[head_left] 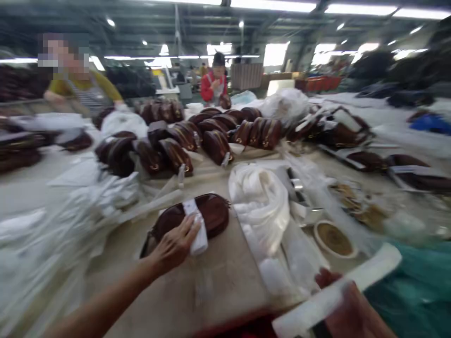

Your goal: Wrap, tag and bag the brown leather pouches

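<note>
Your left hand lay with its fingers extended, unclenched, on the white band across the dark brown zippered bag, near the front edge of the tabletop. Well to the right, your blurred right hand gripped a long white sheet, beyond the white wrapping bundle.

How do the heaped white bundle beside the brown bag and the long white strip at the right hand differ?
The white bundle is bulky and loosely folded; the white strip is long and smooth. The white bundle lies on the table, while the white strip is held in the right hand. Both are white.
</note>
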Motion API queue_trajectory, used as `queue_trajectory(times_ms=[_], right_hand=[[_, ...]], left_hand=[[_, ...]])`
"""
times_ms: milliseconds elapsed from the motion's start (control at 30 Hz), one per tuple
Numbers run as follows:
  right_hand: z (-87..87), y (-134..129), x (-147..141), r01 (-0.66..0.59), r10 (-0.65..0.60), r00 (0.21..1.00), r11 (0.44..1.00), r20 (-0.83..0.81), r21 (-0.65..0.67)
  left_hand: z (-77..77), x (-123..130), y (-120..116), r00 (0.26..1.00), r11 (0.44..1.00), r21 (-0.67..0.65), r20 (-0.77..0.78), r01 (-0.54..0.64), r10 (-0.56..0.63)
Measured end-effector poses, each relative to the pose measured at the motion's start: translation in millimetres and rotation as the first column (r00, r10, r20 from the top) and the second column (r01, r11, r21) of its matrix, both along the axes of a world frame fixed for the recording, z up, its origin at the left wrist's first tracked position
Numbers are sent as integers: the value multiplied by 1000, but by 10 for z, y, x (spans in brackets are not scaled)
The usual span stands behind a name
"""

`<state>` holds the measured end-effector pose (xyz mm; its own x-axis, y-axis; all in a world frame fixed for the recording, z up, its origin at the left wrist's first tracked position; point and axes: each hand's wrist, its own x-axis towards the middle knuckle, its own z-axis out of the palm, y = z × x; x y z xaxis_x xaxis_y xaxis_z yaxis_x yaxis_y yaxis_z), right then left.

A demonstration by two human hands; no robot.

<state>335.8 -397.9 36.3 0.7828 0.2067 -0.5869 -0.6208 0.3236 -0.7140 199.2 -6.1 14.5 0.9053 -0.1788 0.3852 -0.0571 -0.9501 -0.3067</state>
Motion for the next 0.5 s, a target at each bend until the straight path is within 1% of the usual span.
queue_trajectory(times_ms=[33,100,133,200,267,333,433,500], right_hand=[[63,371,-108,-88,92,993,994,-80,60],[178,1024,-322,-262,279,949,957,-148,127],[212,1293,-408,-336,359,924,927,-133,166],[208,1714,-515,-431,455,884,882,-108,192],[130,2004,-543,-483,505,854,858,-125,172],[28,2212,-534,-501,521,839,852,-158,150],[-95,2435,-524,-491,513,844,856,-159,160],[-147,2530,-522,-492,516,843,854,-151,169]], left_hand=[[-8,14,17,999,999,-37,-47,-21,19],[-13,48,48,988,992,-111,-145,-64,47],[-4,61,55,982,987,-136,-183,-82,56],[38,73,54,970,978,-180,-234,-107,63],[105,80,52,962,969,-219,-268,-114,53],[186,96,59,954,961,-251,-298,-113,34],[305,135,71,936,953,-276,-351,-124,21],[360,149,67,929,946,-292,-370,-138,21]])
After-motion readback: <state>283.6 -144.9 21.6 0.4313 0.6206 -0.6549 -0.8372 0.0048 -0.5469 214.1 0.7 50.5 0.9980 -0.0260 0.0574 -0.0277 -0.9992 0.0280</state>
